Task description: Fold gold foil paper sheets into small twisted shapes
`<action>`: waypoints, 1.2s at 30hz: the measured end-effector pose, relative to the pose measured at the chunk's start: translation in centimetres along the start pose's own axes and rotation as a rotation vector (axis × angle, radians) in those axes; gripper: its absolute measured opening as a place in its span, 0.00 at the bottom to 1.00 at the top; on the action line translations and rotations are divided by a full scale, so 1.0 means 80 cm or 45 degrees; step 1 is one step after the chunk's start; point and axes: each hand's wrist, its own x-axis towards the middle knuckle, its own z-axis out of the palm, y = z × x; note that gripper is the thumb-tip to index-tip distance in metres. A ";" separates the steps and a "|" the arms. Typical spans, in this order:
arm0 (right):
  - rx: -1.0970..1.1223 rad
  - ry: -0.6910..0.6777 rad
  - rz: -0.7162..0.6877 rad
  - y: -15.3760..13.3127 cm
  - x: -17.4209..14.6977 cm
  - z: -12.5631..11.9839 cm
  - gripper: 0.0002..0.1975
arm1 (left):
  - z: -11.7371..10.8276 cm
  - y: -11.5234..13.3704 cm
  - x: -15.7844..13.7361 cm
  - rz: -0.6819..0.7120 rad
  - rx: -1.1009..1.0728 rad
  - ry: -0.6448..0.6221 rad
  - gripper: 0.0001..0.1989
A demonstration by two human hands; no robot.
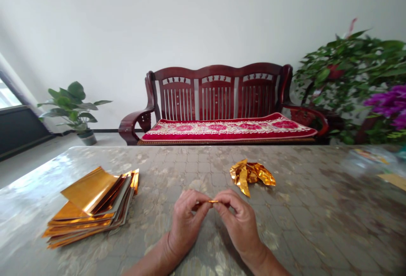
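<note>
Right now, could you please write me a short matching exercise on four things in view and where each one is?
1. stack of gold sheets
2. crinkled gold foil
3. small gold piece
4. red floral cushion

A. on the wooden bench
B. between the fingertips of the left hand and right hand
C. on the table's left part
D. on the table, beyond the right hand

Pairs: 1-C, 2-D, 3-B, 4-A

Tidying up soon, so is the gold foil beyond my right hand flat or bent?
Bent: the gold foil shows creased, curving pieces pointing different ways.
</note>
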 end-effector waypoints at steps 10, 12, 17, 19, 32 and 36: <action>-0.080 -0.056 0.046 0.006 0.001 -0.003 0.07 | 0.001 0.008 0.005 -0.082 0.078 -0.058 0.07; -0.056 -0.029 0.083 0.009 -0.001 0.000 0.07 | 0.005 0.009 0.005 -0.214 0.028 -0.051 0.07; -0.053 -0.005 0.174 0.009 -0.003 0.007 0.09 | 0.015 0.011 0.003 -0.506 -0.156 -0.140 0.09; -0.137 -0.039 0.162 0.008 -0.002 0.006 0.09 | 0.016 0.012 0.003 -0.538 -0.171 -0.145 0.09; -0.587 -0.285 0.064 0.010 -0.001 -0.001 0.10 | 0.008 0.004 0.014 -0.554 -0.224 -0.110 0.08; -0.563 -0.279 0.080 0.009 0.001 -0.002 0.10 | 0.009 0.004 0.015 -0.624 -0.190 -0.176 0.09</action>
